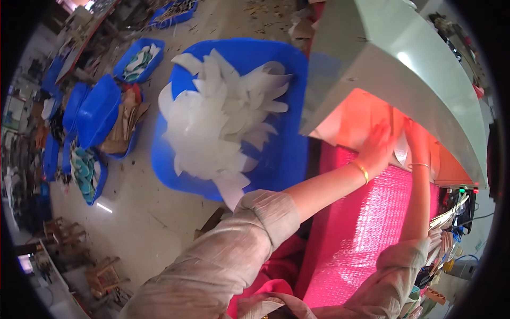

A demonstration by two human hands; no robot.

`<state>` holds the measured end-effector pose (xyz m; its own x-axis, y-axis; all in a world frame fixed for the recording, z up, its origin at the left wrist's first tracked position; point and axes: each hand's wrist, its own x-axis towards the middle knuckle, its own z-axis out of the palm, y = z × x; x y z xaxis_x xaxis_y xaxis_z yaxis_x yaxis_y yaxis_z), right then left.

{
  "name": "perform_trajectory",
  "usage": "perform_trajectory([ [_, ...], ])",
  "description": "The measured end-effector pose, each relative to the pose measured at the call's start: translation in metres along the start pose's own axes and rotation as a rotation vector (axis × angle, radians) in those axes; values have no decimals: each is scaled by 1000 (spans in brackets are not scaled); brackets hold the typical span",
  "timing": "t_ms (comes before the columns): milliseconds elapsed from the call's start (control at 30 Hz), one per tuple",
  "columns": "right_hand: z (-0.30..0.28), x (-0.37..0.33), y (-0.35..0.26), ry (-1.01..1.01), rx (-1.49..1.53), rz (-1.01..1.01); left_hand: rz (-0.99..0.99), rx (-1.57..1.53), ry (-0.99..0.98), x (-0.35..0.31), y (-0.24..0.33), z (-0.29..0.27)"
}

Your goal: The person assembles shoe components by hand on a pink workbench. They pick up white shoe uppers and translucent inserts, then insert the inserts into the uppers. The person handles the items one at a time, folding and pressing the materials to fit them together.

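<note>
My left hand (378, 144) and my right hand (417, 135) reach forward under the grey hood of a machine (393, 58), where the light glows orange-red. Both lie with fingers spread on a pale flat piece (401, 151) at the mouth of the hood. The piece rests on a pink mesh conveyor belt (366, 228) that runs back toward me. Each wrist wears a thin gold bangle. How much of the pale piece lies under the hands is hidden.
A large blue tub (287, 154) on the floor to my left holds several white sole-shaped cut pieces (223, 122). Smaller blue bins (98, 109) with cardboard and other pieces stand further left. Cables and stacked parts (451, 212) sit at the belt's right side.
</note>
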<state>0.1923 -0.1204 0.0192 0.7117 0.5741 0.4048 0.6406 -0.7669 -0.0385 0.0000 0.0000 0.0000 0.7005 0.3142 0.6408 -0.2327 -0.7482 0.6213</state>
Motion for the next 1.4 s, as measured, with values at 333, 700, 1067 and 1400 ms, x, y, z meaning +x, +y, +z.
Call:
perform_trajectory([
  [333, -113, -89, -72, -152, 311, 38, -751, 169, -122, -175, -182, -297],
  [700, -178, -198, -222, -695, 256, 80, -745, 999, -87, -116, -378, -225],
  [1067, -170, -208, -285, -736, 372, -35, -427, 404, 4, -41, -385, -290],
  [1400, -178, -243, -299, -851, 324, -18, -781, 575, -402, -113, -458, -279],
])
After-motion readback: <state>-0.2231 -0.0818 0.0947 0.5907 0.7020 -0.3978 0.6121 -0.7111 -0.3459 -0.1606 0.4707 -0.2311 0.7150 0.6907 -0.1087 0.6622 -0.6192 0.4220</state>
